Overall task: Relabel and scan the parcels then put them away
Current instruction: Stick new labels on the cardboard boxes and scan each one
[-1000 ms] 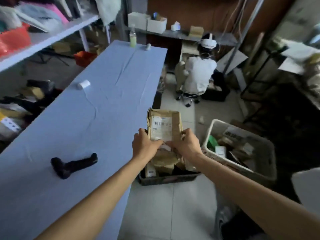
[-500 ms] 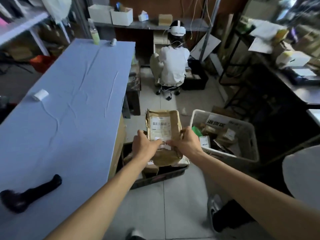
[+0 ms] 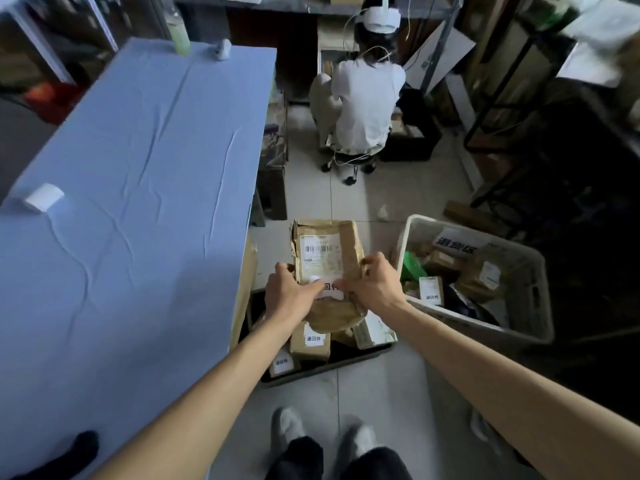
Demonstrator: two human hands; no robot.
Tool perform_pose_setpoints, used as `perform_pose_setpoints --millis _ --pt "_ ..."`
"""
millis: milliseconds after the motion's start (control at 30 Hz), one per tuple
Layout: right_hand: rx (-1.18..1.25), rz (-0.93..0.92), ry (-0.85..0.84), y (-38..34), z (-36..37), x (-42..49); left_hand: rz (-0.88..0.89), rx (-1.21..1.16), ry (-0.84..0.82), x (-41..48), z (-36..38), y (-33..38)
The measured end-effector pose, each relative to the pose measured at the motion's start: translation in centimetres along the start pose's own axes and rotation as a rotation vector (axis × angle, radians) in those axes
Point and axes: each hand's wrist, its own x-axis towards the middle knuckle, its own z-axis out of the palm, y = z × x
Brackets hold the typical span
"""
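Observation:
I hold a crumpled brown paper parcel (image 3: 327, 258) upright over a dark floor crate (image 3: 332, 367), to the right of the blue table. It bears a barcode label near its top and a small white sticker at its lower middle. My left hand (image 3: 289, 296) grips its lower left edge, thumb on the sticker. My right hand (image 3: 372, 284) grips the lower right edge, fingertips pinching at the sticker. The crate below holds several brown parcels with white stickers (image 3: 313, 339). The black scanner (image 3: 60, 455) lies at the table's near left corner.
A white basket (image 3: 530, 271) with several parcels stands on the floor to the right. The blue table (image 3: 131, 188) carries a white label roll (image 3: 45, 196) and a green bottle (image 3: 180, 36). A person in white (image 3: 363, 98) sits ahead. My feet (image 3: 325, 431) are on the tiles.
The view has swung right and down, away from the table. The parcel stays in both hands above the crate. My fingers have shifted onto the small white sticker.

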Motion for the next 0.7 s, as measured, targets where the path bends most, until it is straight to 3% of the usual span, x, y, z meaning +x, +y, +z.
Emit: perform_pose_setpoints --millis 433,700 --pt "-0.100 0.023 -0.126 11.1 6.2 13.0 -0.143 0.026 -0.056 11.6 11.5 -9.5" --pt "-0.250 0.118 -0.163 20.9 12.0 21.9 -0.133 -0.025 -0.267 19.7 19.9 -18.2"
